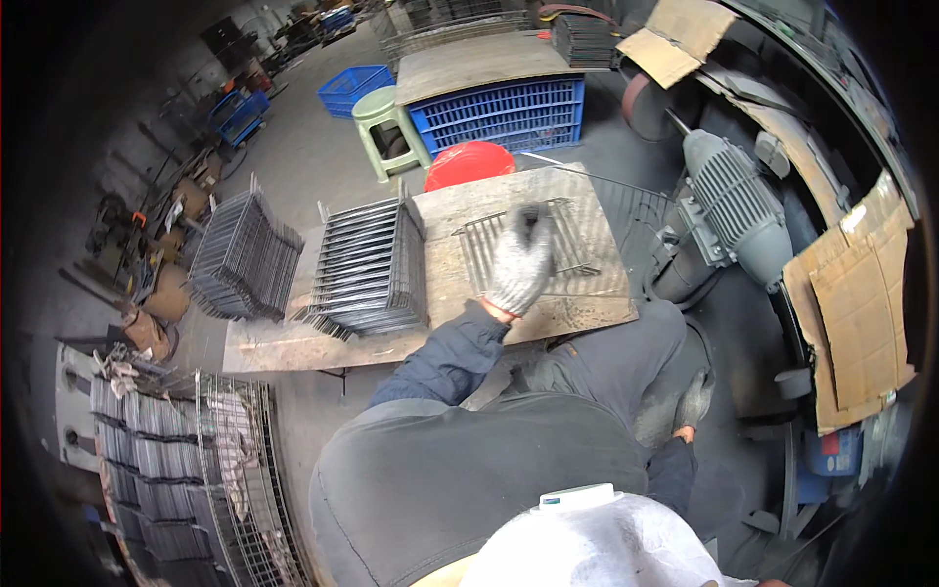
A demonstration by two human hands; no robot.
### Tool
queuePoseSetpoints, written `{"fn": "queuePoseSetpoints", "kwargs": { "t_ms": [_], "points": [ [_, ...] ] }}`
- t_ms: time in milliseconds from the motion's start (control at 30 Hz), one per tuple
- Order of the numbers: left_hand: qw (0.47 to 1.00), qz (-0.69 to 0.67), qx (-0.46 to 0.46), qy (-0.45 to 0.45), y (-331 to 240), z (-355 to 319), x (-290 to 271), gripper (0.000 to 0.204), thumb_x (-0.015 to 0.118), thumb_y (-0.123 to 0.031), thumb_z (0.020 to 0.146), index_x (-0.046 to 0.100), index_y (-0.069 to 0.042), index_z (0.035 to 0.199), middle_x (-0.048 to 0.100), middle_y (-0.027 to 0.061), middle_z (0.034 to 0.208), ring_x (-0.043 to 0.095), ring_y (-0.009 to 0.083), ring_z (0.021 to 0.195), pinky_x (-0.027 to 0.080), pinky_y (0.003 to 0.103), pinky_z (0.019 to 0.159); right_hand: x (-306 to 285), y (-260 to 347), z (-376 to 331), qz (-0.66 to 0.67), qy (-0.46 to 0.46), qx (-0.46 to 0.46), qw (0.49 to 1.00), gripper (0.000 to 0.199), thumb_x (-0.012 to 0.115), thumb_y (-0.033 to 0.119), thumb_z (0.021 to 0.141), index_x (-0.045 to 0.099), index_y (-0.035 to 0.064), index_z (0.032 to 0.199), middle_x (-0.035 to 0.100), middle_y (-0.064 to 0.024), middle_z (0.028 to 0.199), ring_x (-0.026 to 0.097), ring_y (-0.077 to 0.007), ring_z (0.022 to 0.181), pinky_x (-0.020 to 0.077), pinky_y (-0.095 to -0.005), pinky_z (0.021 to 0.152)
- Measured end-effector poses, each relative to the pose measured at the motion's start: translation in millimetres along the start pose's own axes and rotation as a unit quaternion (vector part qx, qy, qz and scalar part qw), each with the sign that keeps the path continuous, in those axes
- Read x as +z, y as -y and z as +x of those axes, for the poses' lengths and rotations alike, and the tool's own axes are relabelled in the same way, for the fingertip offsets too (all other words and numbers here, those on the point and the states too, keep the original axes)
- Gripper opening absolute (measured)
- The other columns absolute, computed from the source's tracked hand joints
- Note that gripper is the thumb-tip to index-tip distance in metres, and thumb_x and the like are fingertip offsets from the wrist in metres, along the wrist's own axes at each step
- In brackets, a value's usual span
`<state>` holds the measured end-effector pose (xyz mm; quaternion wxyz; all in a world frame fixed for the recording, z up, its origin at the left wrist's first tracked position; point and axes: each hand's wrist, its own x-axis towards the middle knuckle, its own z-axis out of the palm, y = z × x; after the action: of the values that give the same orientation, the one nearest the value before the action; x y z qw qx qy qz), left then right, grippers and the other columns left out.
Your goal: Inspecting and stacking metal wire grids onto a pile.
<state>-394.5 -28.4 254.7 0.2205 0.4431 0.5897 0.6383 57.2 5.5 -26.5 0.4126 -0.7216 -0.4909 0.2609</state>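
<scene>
My left hand [521,262], in a grey-white glove with dark fingertips, reaches over a flat wire rack [478,245] on the wooden board [587,311]. Its fingers are smeared by motion, so whether they grip the rack cannot be told. My right hand [693,400], gloved too, hangs low beside my right knee. Its fingers look stretched out, with nothing visible in them. Left of the flat rack, a stack of bent wire racks [367,264] stands on the board. A second stack of wire racks [246,252] is at the board's left end.
A red round stool [469,164] and a green stool [376,106] stand beyond the board, near a blue crate [499,117]. A grey motor [736,191] and cardboard [856,308] are at right. A wire cage [266,460] with stacked parts is at lower left.
</scene>
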Motion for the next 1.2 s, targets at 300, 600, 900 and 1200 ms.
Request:
{"fn": "queuePoseSetpoints", "kwargs": {
  "t_ms": [300,600,900,1200],
  "points": [
    [0.994,-0.009,0.086,0.066,4.4,-36.7,45.5,0.028,0.068,-0.021,0.105,0.066,-0.001,0.125,0.074,0.0134,0.101,0.069,0.0182,0.076,0.057,0.037,0.071,5.4,-19.7,22.9,0.185,0.026,0.038,0.982,0.073,0.05,0.052,0.113,0.043,0.0007,0.164,0.049,-0.02,0.166,0.05,-0.0337,0.149,0.0391,-0.0429,0.122],
    [0.989,-0.021,0.022,0.145,-19.4,-62.7,26.1,0.035,0.069,-0.025,0.104,0.066,0.003,0.124,0.075,0.021,0.104,0.073,0.0275,0.095,0.057,0.042,0.086,14.4,17.3,29.4,0.368,0.012,0.167,0.914,0.082,0.042,0.062,0.112,0.032,0.0052,0.17,0.038,-0.02,0.174,0.037,-0.0368,0.159,0.0284,-0.0467,0.128],
    [0.988,-0.022,0.04,0.149,-13.3,-67.6,23.2,0.034,0.065,-0.027,0.106,0.066,0.002,0.123,0.073,0.0219,0.102,0.072,0.0321,0.096,0.055,0.044,0.089,4.5,55.5,18.0,0.361,0.026,0.067,0.93,0.088,0.038,0.064,0.113,0.029,-0.0028,0.169,0.03,-0.0243,0.175,0.029,-0.0391,0.163,0.0269,-0.0516,0.13],
    [0.964,-0.118,-0.036,0.234,-0.6,-69.6,68.7,0.028,0.066,-0.022,0.105,0.065,0.0,0.123,0.072,0.0208,0.104,0.071,0.0333,0.098,0.056,0.044,0.089,-79.7,105.7,-7.0,0.635,0.206,0.059,0.743,0.076,0.034,0.058,0.116,0.042,-0.0011,0.163,0.052,-0.0226,0.16,0.053,-0.0358,0.142,0.0382,-0.0498,0.124]
  ]
}}
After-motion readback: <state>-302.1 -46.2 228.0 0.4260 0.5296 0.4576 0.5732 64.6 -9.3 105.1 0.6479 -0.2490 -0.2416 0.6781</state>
